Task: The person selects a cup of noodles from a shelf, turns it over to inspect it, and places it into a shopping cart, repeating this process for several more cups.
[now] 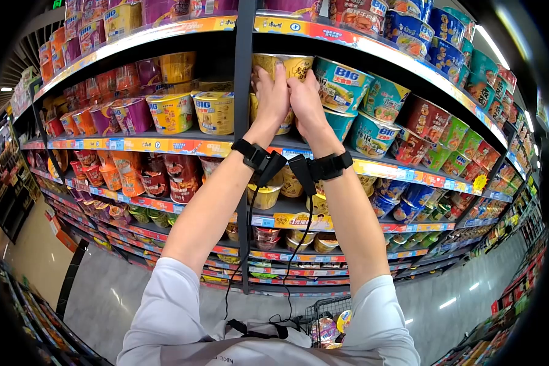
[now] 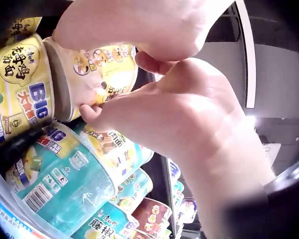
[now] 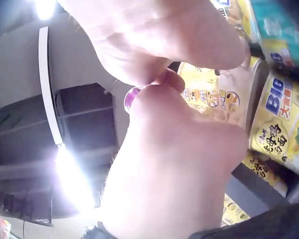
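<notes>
Both hands reach to a yellow noodle tub (image 1: 296,64) on the upper middle shelf, just right of the dark upright. The left hand (image 1: 271,97) grips its left side and the right hand (image 1: 306,100) its right side, with their thumbs close together. In the left wrist view the yellow tub (image 2: 102,74) is tilted above another yellow tub (image 2: 21,89), and the right hand (image 2: 189,104) has its fingers against it. The right wrist view shows the tub (image 3: 219,89) between the two hands, the left hand (image 3: 179,149) nearer the camera.
Teal tubs (image 1: 340,85) stand right of the hands, more yellow tubs (image 1: 213,113) left of the dark upright (image 1: 244,73). Shelf edges with price strips (image 1: 409,174) run below and above. A wire cart (image 1: 329,308) holding several tubs is by the person's body.
</notes>
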Tool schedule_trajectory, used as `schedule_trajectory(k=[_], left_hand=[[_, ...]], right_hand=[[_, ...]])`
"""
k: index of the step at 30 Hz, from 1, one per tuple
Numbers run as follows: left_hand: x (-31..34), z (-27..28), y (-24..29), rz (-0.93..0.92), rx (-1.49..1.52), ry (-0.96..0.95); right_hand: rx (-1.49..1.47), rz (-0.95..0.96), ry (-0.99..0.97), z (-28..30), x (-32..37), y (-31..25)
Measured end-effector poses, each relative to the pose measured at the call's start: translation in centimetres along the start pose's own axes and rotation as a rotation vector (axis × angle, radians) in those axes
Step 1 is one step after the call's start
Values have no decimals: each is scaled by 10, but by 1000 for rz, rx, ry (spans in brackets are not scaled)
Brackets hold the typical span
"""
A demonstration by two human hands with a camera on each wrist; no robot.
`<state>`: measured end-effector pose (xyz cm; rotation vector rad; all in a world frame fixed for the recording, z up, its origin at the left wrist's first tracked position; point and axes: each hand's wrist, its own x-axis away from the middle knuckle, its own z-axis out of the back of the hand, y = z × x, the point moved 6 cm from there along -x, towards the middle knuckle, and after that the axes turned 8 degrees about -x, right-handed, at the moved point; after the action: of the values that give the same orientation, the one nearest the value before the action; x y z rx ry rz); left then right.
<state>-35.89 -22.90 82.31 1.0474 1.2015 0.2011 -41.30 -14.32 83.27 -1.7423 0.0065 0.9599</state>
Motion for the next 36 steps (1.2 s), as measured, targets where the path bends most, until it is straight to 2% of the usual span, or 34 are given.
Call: schedule_trajectory(k=[2,9,11,15,17,18,20,22,24,25,26,28,30,32,34,36], left_hand=[[11,4,16,-20,-19,-14],[36,11,34,-30,18,-76],[36,13,33,-77,-72,-15],[46,12,39,-129,-72,2],[56,13,45,-253,-172,70],[62,12,44,-252,-171,64],[79,12,52,-390,-294,152],[97,16,58,-442,-371,186],[116,24,62,-531,-249,142],[128,30,62,-486,-197,112],[132,33,54,-484,62,84],[148,47,40,-284,370,77],[161,58,33,-176,600,-80],[183,66,15,18,583,-181],[205,70,1,19,556,-231],[226,77,-23,83,500,-249]], right_hand=[[109,70,56,4,6,-8],[26,206,159,26,6,-1],[12,219,154,30,9,-2],[169,326,183,37,26,-20],[244,335,195,43,29,-18],[246,332,199,45,29,-18],[-180,333,45,44,29,-16],[-255,301,22,49,35,-19],[-451,285,-69,52,49,-23],[-395,318,-76,56,56,-25],[-396,316,-74,60,67,-24],[-370,366,-111,63,100,-32],[-168,464,-104,76,128,-23],[-243,448,-96,78,162,-15],[-161,309,-75,88,191,13],[-215,188,-43,89,220,34]])
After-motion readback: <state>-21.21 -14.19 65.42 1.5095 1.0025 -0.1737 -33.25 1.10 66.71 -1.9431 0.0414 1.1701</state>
